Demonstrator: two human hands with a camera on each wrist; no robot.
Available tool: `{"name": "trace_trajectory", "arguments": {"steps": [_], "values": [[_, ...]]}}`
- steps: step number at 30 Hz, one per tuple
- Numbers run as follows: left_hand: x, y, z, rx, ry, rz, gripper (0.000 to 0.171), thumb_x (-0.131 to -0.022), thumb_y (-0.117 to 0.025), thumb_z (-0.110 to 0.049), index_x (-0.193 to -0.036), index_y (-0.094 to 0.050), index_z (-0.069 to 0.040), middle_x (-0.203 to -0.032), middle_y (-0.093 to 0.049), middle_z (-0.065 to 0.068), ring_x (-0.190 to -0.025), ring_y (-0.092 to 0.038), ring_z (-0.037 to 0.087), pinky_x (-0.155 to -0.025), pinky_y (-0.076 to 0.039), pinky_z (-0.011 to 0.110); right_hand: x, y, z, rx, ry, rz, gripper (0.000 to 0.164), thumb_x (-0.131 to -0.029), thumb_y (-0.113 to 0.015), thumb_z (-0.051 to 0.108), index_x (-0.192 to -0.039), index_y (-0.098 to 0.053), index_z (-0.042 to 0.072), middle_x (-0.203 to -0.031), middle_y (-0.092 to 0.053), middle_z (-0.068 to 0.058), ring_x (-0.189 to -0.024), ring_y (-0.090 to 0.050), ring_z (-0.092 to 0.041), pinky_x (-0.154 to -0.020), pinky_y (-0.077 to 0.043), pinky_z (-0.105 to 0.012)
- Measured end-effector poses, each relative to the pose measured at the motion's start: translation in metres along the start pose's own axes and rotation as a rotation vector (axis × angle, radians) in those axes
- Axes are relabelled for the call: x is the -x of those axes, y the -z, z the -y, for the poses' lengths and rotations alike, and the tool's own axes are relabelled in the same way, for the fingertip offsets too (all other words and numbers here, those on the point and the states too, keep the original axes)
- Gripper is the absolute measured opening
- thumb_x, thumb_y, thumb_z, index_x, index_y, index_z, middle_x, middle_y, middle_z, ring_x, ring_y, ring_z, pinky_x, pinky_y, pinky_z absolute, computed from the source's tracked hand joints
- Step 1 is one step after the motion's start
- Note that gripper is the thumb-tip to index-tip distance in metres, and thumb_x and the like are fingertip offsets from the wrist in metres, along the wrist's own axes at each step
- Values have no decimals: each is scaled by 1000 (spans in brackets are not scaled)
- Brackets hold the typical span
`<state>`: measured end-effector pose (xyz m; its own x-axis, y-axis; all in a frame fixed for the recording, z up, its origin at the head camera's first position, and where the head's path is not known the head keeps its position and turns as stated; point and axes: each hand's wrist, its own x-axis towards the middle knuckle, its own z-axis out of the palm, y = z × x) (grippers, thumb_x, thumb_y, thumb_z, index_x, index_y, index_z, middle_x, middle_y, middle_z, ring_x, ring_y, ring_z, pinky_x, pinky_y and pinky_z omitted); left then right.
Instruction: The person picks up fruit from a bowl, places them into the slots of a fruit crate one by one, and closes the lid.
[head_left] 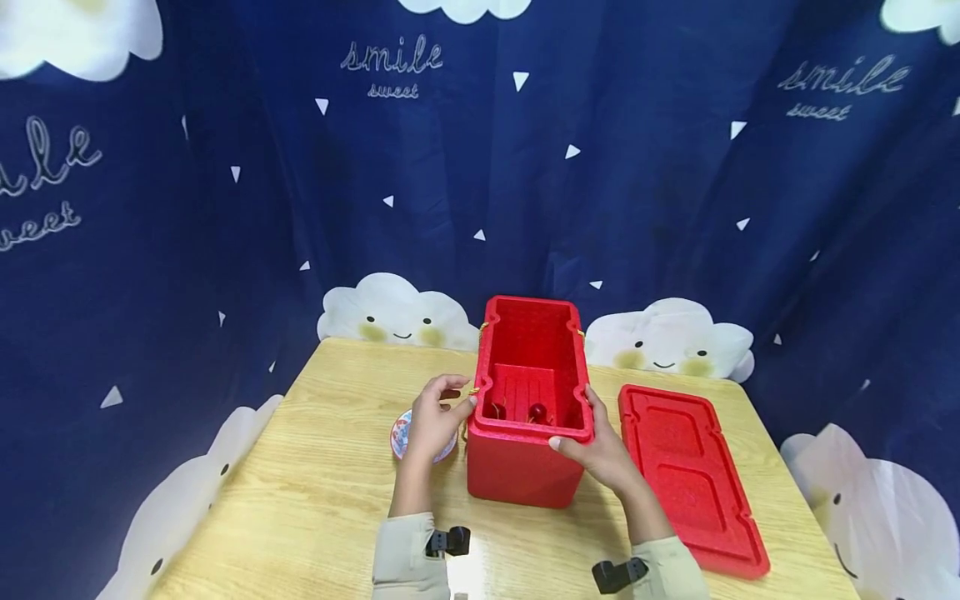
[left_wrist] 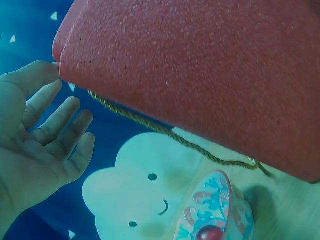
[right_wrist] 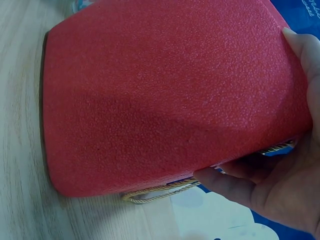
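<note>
A red foam box (head_left: 525, 471) without its lid stands on the table, with gold cord along its sides. Inside, near its front wall, lie two dark red cherries (head_left: 537, 412), one partly hidden. My right hand (head_left: 606, 454) grips the front right corner, thumb on the front rim and fingers along the side. At the front left of the rim is my left hand (head_left: 435, 421); its thumb touches the box edge and its other fingers are loosely bent, apart from the wall. Beside that hand a patterned bowl (left_wrist: 212, 200) holds a round red thing (left_wrist: 210, 233).
The red lid (head_left: 686, 475) lies flat on the wooden table (head_left: 300, 492), right of the box. A gold cord (left_wrist: 165, 131) hangs along the box's left side. Behind the table hangs a dark blue curtain (head_left: 450, 150) with clouds.
</note>
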<state>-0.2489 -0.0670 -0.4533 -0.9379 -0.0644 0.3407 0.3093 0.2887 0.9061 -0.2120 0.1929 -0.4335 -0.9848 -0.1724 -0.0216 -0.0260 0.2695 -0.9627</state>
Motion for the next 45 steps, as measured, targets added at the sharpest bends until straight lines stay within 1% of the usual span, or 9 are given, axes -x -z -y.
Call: {"name": "trace_trajectory", "arguments": {"steps": [5,11,18,24,29,35,38,40,45], "values": [[6,9,7,17,38,-43,30,-79,-71,-7,-108,-64,-4,-105,-63,5,-97,-58,31,-79,-46,43,0,0,2,9,2,2,105,-72,-77,18,-149,-5,12,-143,-28,-18,-126,-32,-40,-83,-49,-43],[12,20,22,34,120,-95,28,-78,-72,-4,-105,-65,-6,-103,-64,6,-95,-59,29,-83,-45,43,-1,1,1,16,3,3,104,-73,-77,17,-149,-5,12,-144,-26,-19,-127,-31,-40,-83,-49,-43],[21,25,38,46,140,-121,28,-78,-69,-1,-106,-64,-2,-103,-63,10,-95,-58,31,-82,-44,40,-1,1,0,8,-7,7,105,-72,-77,18,-149,-5,13,-144,-26,-19,-126,-32,-39,-83,-49,-43],[23,26,54,61,168,-121,28,-78,-69,1,-105,-63,1,-103,-62,14,-94,-57,34,-84,-45,41,0,1,-2,-1,-4,5,104,-73,-77,18,-149,-5,13,-144,-27,-20,-126,-32,-39,-84,-48,-43],[22,23,72,93,187,-134,28,-78,-68,3,-105,-62,3,-107,-60,21,-96,-57,34,-83,-46,35,0,1,-3,-8,-2,6,104,-73,-77,18,-149,-5,13,-144,-26,-18,-127,-31,-38,-84,-48,-43],[20,19,89,109,232,-144,31,-78,-66,5,-108,-61,5,-111,-58,23,-101,-55,37,-78,-47,29,0,2,-3,-1,-1,-3,104,-73,-77,18,-149,-5,13,-145,-26,-19,-126,-32,-38,-84,-48,-43],[19,17,96,98,235,-152,32,-77,-65,7,-108,-61,6,-112,-54,24,-103,-54,41,-77,-50,33,0,2,-4,-5,-1,0,105,-72,-77,18,-149,-5,13,-144,-27,-18,-126,-31,-39,-83,-49,-43],[18,15,100,83,227,-164,32,-76,-65,8,-108,-61,7,-112,-53,25,-103,-53,43,-79,-50,38,0,2,-4,-6,1,0,105,-72,-77,18,-149,-5,13,-143,-27,-18,-127,-32,-39,-83,-48,-43],[17,12,108,39,232,-185,32,-74,-67,7,-106,-62,7,-111,-52,24,-103,-52,44,-87,-45,47,0,3,-5,-3,4,0,106,-72,-77,17,-148,-5,12,-143,-27,-20,-126,-32,-40,-82,-49,-43]]}}
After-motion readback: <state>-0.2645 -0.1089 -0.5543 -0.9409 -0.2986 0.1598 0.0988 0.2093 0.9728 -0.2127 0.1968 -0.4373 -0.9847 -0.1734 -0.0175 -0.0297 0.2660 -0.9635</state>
